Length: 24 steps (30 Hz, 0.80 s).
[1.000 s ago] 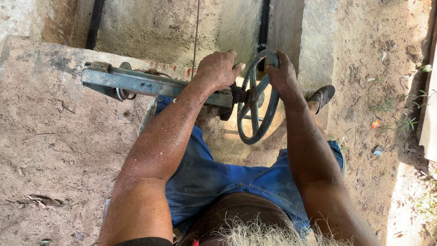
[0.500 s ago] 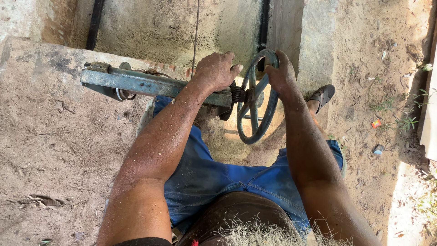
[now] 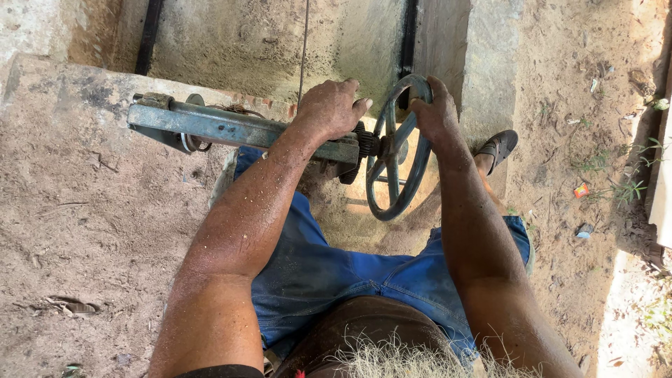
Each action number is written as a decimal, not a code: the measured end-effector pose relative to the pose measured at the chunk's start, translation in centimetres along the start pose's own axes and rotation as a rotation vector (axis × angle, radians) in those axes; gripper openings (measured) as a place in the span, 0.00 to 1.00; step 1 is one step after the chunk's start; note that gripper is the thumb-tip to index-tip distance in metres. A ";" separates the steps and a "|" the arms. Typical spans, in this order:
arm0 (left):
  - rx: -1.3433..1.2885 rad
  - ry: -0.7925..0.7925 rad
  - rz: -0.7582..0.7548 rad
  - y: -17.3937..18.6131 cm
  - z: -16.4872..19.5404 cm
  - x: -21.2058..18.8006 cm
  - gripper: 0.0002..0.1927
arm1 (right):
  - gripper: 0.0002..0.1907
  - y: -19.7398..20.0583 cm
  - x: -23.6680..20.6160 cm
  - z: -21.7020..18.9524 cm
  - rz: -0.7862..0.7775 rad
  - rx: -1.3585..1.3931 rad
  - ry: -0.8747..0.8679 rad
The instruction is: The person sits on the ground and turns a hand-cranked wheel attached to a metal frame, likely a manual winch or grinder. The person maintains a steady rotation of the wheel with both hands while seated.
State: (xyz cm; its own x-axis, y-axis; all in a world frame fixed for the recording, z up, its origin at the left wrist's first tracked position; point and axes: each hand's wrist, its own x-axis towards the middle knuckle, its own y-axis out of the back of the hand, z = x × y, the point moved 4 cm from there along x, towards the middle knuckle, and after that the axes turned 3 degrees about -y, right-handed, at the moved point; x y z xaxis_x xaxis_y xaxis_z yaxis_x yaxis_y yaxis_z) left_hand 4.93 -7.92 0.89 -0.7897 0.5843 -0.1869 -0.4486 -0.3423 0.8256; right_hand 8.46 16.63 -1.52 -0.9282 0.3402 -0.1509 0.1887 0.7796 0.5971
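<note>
We are standing outdoors on sandy, dusty ground (image 3: pixel 84 231), looking straight down at our own body, with concrete walls rising ahead of us. Nearest to the camera, blue shorts (image 3: pixel 329 273) are covering our legs, and both forearms, speckled with grit, are reaching forward from the bottom edge. To the right, a foot in a dark sandal (image 3: pixel 498 147) is resting on the sand just beside a concrete pillar (image 3: pixel 483 63). Farther right, a small red scrap (image 3: pixel 581 190) is lying among bits of litter and thin weeds.

A little farther out, our left hand (image 3: pixel 330 107) is lying palm down, fingers curled, on top of a grey-blue metal bar (image 3: pixel 224 127) at the end where the bar is meeting a small dark gear (image 3: pixel 362 143). The bar is running level to the left, across the edge of a concrete ledge (image 3: pixel 63 84). Just right of the gear, a blue-grey spoked hand wheel (image 3: pixel 396 150) is standing upright, edge-on to us. Our right hand (image 3: pixel 435 110) is wrapping around the top of the wheel's rim, fingers closed over it.

Beyond the wheel, a rough concrete slab (image 3: pixel 280 42) is filling the gap between two dark upright channels, and a thin cable (image 3: pixel 304 42) is running straight up its face.
</note>
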 end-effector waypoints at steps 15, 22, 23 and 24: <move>0.042 -0.006 0.000 0.0 0.2 -0.1 0.30 | 0.41 0.0 -0.3 -0.2 -0.013 0.023 -0.026; 0.014 -0.010 0.000 -0.1 0.0 -0.3 0.31 | 0.41 -0.1 -0.4 -0.1 -0.028 0.050 -0.087; 0.015 -0.007 0.000 -0.1 -0.1 -0.3 0.31 | 0.41 -0.1 -0.3 0.1 -0.026 0.051 -0.107; 0.016 -0.004 0.000 -0.2 -0.1 -0.3 0.32 | 0.41 -0.1 -0.2 0.1 -0.020 0.031 -0.084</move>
State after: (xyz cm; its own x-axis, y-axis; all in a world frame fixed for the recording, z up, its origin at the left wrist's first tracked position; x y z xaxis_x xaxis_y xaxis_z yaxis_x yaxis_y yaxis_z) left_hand 5.22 -8.12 0.76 -0.7878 0.5876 -0.1846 -0.4419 -0.3304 0.8340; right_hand 8.67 16.56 -1.64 -0.9018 0.3667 -0.2287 0.1820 0.8022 0.5687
